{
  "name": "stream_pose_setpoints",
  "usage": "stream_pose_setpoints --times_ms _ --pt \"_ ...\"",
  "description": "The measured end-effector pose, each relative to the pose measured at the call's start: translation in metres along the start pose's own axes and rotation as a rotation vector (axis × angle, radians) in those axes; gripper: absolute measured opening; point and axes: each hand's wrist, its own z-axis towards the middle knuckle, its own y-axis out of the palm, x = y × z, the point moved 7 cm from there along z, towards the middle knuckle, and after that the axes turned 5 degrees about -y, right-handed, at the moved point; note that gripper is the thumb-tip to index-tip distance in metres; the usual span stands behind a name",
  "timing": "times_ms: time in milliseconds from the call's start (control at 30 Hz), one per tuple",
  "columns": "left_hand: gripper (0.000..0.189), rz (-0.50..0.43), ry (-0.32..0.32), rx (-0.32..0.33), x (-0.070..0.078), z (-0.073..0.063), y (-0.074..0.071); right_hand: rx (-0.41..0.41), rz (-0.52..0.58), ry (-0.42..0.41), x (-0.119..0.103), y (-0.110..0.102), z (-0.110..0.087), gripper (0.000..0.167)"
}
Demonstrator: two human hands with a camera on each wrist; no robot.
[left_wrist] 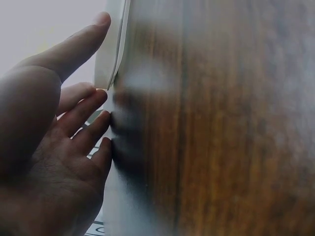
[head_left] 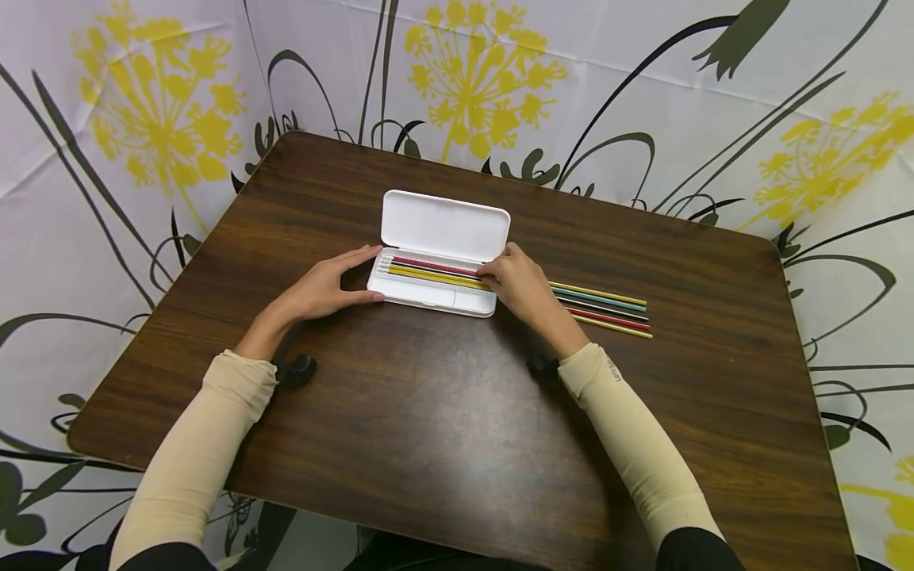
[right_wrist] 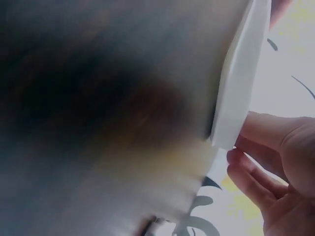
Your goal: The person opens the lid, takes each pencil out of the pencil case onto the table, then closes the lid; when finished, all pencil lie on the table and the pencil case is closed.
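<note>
Sleeves [head_left: 646, 452] lie nearest. The left hand [head_left: 321, 289], spread wide, frames the case [head_left: 445, 226]; the right hand [head_left: 527, 289] pinches pencils [head_left: 430, 274] beneath, likely light, stiff: grip mid-shaft.

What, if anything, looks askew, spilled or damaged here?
Nothing stands out. The white pencil case has its lid raised, the pencils inside lie side by side, and more pencils lie in a neat row on the wood-grain table. I see no break or spill, though the right hand hides part of the case.
</note>
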Motion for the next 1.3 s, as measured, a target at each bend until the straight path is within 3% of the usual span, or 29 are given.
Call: stream_pose_setpoints --times_ms 233,467,567,733,900,1300 --pt "0.087 0.002 -0.004 -0.001 0.000 0.000 -0.001 -0.019 -0.005 -0.007 -0.003 0.000 0.003 0.016" --pt "0.086 -0.007 -0.003 0.009 0.000 0.000 -0.001 0.026 0.066 -0.024 -0.002 -0.002 0.003 0.013" --pt "0.086 -0.005 -0.004 0.009 -0.001 0.000 -0.001 0.066 0.152 0.017 0.002 -0.002 0.002 0.014" --pt "0.087 -0.008 0.001 0.007 -0.001 0.001 0.000 0.148 0.386 0.114 0.018 -0.004 -0.003 0.012" --pt "0.086 -0.014 0.004 0.006 0.001 0.001 -0.001 0.175 0.594 0.226 0.035 0.000 -0.008 0.010" --pt "0.086 -0.009 -0.002 0.006 0.000 0.001 -0.002 0.175 0.699 0.300 0.045 -0.001 -0.016 0.011"
